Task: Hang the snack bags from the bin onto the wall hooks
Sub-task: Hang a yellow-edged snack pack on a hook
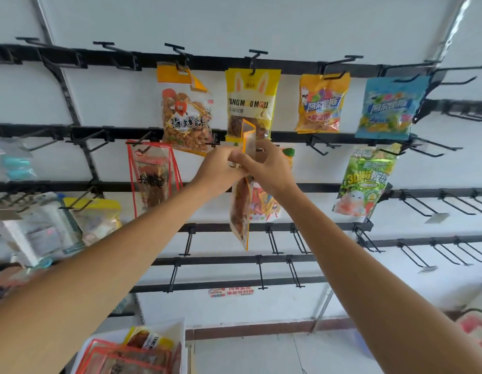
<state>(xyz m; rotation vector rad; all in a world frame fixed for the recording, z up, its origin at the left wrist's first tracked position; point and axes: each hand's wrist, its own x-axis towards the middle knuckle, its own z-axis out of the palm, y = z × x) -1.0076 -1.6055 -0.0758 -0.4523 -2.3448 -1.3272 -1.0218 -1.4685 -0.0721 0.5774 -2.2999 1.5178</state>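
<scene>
Both hands, left hand [221, 164] and right hand [264, 168], pinch the snack bag [241, 211] top: light, floppy, slick film, so grip near its hang hole.

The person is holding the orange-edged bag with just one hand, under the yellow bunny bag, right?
No, with both hands: the head view shows the left hand and the right hand gripping the orange-edged bag together. It is under the yellow bunny bag, as you said.
</scene>
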